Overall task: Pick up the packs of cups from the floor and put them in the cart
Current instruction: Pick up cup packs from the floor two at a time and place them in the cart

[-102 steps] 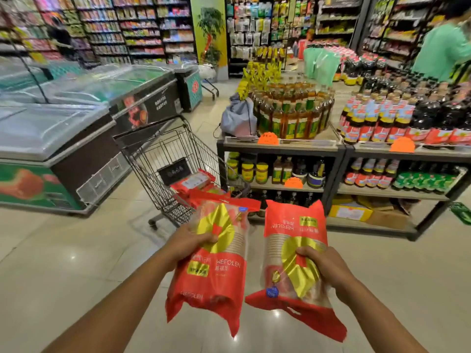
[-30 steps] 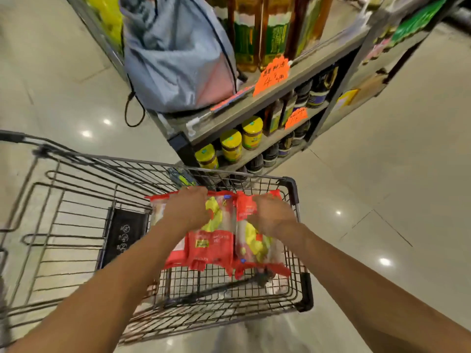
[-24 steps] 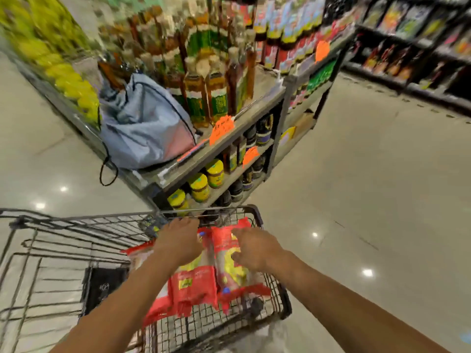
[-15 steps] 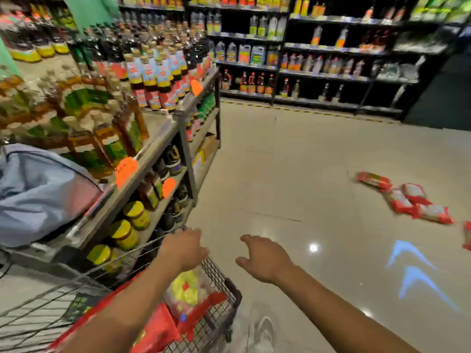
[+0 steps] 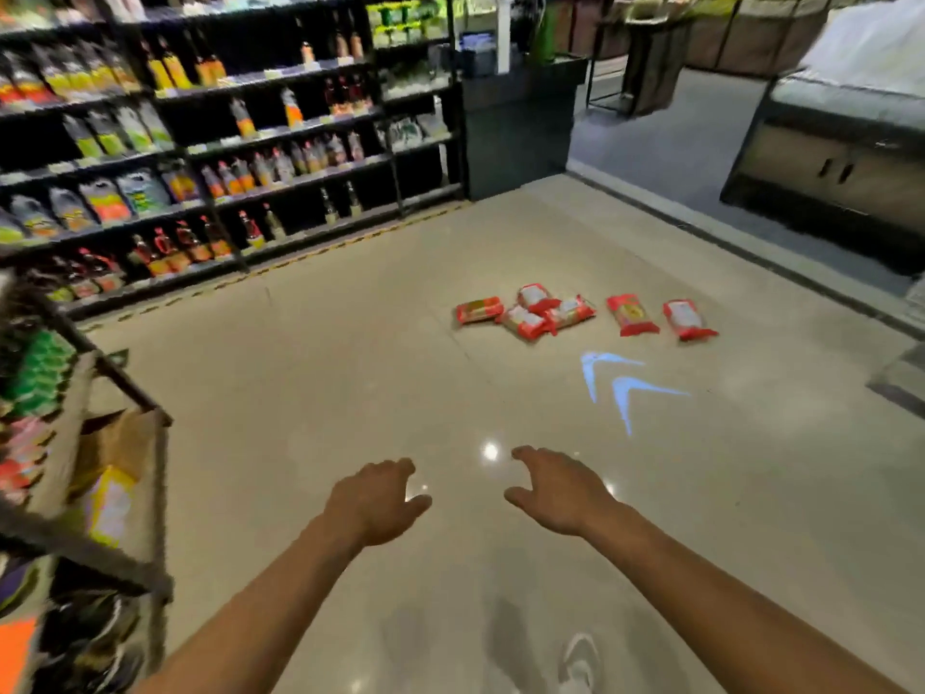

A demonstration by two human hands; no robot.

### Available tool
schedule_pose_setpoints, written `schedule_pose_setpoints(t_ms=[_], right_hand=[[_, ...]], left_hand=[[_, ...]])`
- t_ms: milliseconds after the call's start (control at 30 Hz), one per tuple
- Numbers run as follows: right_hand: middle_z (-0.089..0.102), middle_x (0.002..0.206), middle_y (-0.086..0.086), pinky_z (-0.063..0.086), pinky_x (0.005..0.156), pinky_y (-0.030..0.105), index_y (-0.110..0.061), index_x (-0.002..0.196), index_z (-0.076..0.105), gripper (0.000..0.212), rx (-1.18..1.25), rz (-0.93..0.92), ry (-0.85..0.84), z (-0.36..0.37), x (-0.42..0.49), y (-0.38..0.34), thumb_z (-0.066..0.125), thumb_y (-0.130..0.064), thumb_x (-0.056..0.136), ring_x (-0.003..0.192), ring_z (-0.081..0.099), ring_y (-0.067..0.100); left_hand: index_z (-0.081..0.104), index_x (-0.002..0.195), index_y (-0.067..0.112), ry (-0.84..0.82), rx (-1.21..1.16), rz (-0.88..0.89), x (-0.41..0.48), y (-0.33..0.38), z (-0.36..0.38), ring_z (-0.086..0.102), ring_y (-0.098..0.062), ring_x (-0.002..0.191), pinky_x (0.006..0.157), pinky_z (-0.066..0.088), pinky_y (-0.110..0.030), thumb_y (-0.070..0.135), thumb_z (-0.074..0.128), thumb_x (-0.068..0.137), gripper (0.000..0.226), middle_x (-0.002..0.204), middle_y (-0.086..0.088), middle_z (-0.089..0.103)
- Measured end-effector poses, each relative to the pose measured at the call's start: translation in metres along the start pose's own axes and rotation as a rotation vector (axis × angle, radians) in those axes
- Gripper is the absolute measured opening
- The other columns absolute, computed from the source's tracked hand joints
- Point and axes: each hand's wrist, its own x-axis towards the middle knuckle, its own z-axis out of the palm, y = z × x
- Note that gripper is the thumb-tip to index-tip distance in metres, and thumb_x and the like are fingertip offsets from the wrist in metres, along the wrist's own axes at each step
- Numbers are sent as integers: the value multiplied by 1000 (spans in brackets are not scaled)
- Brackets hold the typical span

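Observation:
Several red packs of cups (image 5: 545,310) lie on the beige floor ahead, a little right of centre. The rightmost two, one (image 5: 631,314) and the other (image 5: 688,319), lie apart from the cluster. My left hand (image 5: 376,498) and my right hand (image 5: 553,488) hover empty over the floor in the foreground, fingers spread, well short of the packs. The cart is out of view.
A shelf unit (image 5: 100,468) with bottles and a cardboard box stands close at my left. Long dark shelves of bottles (image 5: 225,157) line the far left. A dark counter (image 5: 520,122) and a display case (image 5: 841,152) stand beyond. Blue arrows (image 5: 620,383) are projected on the floor.
Both hands let go of the two packs in the cart and came away empty. My view turned right, off the cart and onto the packs on the floor.

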Motion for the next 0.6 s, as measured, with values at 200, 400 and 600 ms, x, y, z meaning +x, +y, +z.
schedule_pose_setpoints(t_ms=[200, 400, 600], right_hand=[[51, 154, 5, 43, 110, 38, -23, 156, 37, 66, 60, 113, -3, -70, 93, 115, 54, -50, 99, 140, 49, 28], [49, 155, 7, 44, 108, 37, -21, 158, 35, 66, 49, 149, -29, -148, 175, 189, 53, -48, 101, 140, 49, 28], [55, 148, 8, 48, 102, 37, -20, 157, 37, 65, 41, 164, -29, -211, 281, 232, 55, -47, 101, 134, 55, 28]], left_hand=[[38, 154, 25, -18, 62, 66, 132, 84, -54, 49, -22, 139, 109, 45, -38, 53, 48, 100, 61, 154, 1, 49], [38, 153, 23, -56, 92, 50, 243, 141, -106, 52, -25, 135, 106, 47, -42, 52, 51, 99, 63, 151, -2, 53], [39, 152, 22, -57, 94, 77, 368, 168, -155, 54, -26, 132, 102, 49, -41, 52, 52, 99, 63, 148, -2, 54]])
